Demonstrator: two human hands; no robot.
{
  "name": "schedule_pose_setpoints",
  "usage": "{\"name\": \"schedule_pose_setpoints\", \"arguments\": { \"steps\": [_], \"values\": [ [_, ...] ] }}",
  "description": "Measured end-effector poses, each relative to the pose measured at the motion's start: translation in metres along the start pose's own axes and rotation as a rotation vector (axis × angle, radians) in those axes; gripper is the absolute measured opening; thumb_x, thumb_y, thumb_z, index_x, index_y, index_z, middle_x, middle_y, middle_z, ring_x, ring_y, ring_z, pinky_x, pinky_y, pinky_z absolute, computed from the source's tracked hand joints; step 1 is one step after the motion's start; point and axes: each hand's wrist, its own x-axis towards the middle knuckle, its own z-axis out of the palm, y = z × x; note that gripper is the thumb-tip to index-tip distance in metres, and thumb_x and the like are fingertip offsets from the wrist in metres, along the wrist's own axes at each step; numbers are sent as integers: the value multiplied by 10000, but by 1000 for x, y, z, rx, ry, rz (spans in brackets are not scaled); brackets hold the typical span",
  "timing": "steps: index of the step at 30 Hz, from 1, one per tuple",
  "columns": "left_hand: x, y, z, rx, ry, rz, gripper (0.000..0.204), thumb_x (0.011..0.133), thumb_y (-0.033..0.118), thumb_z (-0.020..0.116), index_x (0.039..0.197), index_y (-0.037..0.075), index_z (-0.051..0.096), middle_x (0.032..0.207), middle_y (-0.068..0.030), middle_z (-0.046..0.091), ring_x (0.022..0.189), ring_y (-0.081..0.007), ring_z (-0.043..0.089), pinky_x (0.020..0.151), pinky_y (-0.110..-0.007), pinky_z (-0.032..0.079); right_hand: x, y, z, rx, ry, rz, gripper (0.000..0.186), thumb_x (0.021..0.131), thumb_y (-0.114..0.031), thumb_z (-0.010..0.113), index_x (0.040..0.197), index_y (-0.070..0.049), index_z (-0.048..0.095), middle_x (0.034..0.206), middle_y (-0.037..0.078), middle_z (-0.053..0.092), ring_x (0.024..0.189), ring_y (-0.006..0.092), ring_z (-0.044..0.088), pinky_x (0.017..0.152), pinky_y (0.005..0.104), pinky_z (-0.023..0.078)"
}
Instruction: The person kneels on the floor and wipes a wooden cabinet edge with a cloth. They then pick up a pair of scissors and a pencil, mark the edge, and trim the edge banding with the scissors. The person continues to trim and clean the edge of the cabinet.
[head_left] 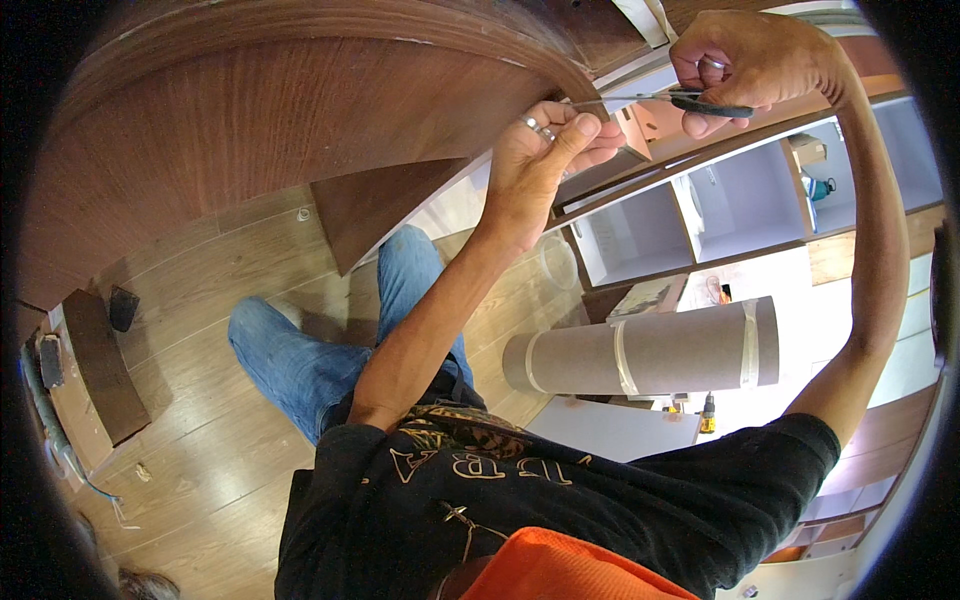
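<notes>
My right hand [760,70] is closed around the dark handles of a pair of scissors [712,104]. Their thin metal blades point left, reaching the end of a curved brown wood-grain panel [300,110]. At that end, just under the blade tips, is my left hand [550,150], its fingers curled and the thumb lying close to them. Whatever sits between those fingers is too small to make out. Whether the blades are apart cannot be seen.
White-lined shelving [740,210] stands to the right. A large grey roll bound with tape [650,350] lies nearby, close to a yellow-and-black tool [708,412]. At far left a cardboard box [85,370] rests on the wooden floor [220,420]. An upright brown board [370,195] meets the panel's underside.
</notes>
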Motion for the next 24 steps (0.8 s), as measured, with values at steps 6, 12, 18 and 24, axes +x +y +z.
{"name": "schedule_pose_setpoints", "arguments": {
  "steps": [6,12,18,24],
  "values": [
    [0,-3,-1,-8,1,-10,166,993,192,631,1033,33,607,1108,-209,689,1059,-287,691,971,-366,558,4,5,4,73,-5,-35,421,878,-439,765,820,-28,694,680,19,624,626,127,557,538,312,436],
    [9,10,-8,37,25,53,174,995,188,628,1047,25,598,1121,-213,683,1062,-295,689,975,-367,555,22,7,9,-12,315,-164,342,746,-298,873,751,-18,675,543,55,637,453,98,598,405,232,406],
    [-2,-1,2,8,3,-14,184,997,197,625,1048,22,599,1121,-206,684,1070,-288,686,984,-368,549,9,20,13,66,59,-87,353,913,-370,734,836,-29,691,667,9,614,611,111,542,524,301,415],
    [0,1,0,17,10,6,217,989,224,641,1053,20,607,1097,-182,693,1064,-279,688,990,-369,543,7,12,10,109,50,-49,286,930,-304,713,856,-30,687,656,-8,590,597,86,516,506,280,391]
  ]
}}
